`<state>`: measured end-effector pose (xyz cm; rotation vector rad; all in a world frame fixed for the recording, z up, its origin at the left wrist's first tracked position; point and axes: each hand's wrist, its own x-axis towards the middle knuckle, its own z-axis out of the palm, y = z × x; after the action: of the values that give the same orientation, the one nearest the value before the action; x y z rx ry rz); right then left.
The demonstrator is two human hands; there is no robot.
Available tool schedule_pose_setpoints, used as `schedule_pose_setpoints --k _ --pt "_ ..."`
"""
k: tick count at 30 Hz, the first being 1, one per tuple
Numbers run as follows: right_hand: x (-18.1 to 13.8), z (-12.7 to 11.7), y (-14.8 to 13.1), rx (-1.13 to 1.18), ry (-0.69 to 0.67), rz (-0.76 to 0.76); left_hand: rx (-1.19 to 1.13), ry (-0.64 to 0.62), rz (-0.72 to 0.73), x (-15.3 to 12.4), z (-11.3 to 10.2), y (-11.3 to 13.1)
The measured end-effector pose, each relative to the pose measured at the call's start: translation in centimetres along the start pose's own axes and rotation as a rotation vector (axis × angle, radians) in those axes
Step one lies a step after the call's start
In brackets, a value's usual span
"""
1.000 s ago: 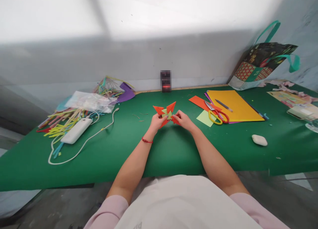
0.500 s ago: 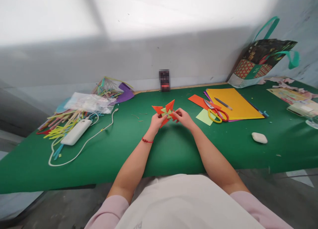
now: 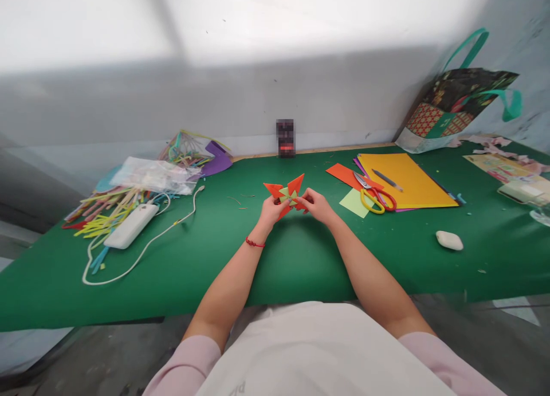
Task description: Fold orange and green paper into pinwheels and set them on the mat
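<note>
A folded paper star (image 3: pixel 286 191) with orange points and a light green middle is held just above the green table (image 3: pixel 296 258). My left hand (image 3: pixel 270 211), with a red string on its wrist, pinches the star's lower left side. My right hand (image 3: pixel 315 204) pinches its right side, fingers pressed together on an orange flap. Both hands meet at the centre of the table, a little beyond its near edge.
Yellow-handled scissors (image 3: pixel 373 196) lie on coloured paper sheets (image 3: pixel 404 181) at the right, with a pencil (image 3: pixel 387 180) on them. A white eraser (image 3: pixel 449 240) lies further right. A power bank (image 3: pixel 131 226) with cable, plastic bag and coloured strips (image 3: pixel 103 212) fill the left. A patterned bag (image 3: pixel 455 106) leans at back right.
My right hand's fingers have shifted slightly along the star's right flap. The star stays in about the same place; the view has moved a little.
</note>
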<state>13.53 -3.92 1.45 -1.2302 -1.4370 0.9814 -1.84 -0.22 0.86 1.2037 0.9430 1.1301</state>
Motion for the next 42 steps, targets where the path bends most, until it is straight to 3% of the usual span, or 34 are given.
schedule_pose_setpoints --k 5,9,11,14,17,19,24,28,32,36,42 --pt "0.1 0.3 -0.1 0.008 0.100 -0.030 0.053 0.031 0.071 0.0 0.1 0.4" --pt "0.2 0.3 -0.1 0.008 0.325 -0.115 0.206 0.193 0.213 -0.1 -0.3 0.8" --pt "0.2 0.2 0.0 -0.002 0.446 -0.144 0.191 0.185 0.155 0.0 -0.4 0.9" --pt "0.0 0.1 0.0 -0.062 0.535 -0.207 0.026 -0.008 -0.057 0.0 -0.3 1.3" --pt "-0.2 0.4 -0.1 -0.133 0.505 -0.315 -0.184 -0.196 -0.183 -0.3 0.1 1.7" --pt "-0.3 0.7 -0.2 -0.173 0.446 -0.394 -0.303 -0.235 -0.188 -0.4 0.1 1.9" --pt "-0.3 1.1 -0.5 -0.215 0.222 -0.449 -0.348 -0.098 -0.101 0.0 -0.4 1.3" --pt "-0.2 1.0 -0.3 -0.181 0.199 -0.367 -0.261 0.028 -0.071 0.6 -0.9 0.5" --pt "0.0 0.6 -0.1 -0.190 0.211 -0.388 -0.242 0.042 -0.062 0.7 -0.9 0.3" --pt "0.1 0.2 -0.1 -0.174 0.115 -0.396 -0.217 0.046 -0.069 0.6 -0.9 0.3" --pt "0.2 0.6 0.2 -0.080 0.103 -0.311 -0.182 0.024 -0.072 0.5 -0.6 0.1"
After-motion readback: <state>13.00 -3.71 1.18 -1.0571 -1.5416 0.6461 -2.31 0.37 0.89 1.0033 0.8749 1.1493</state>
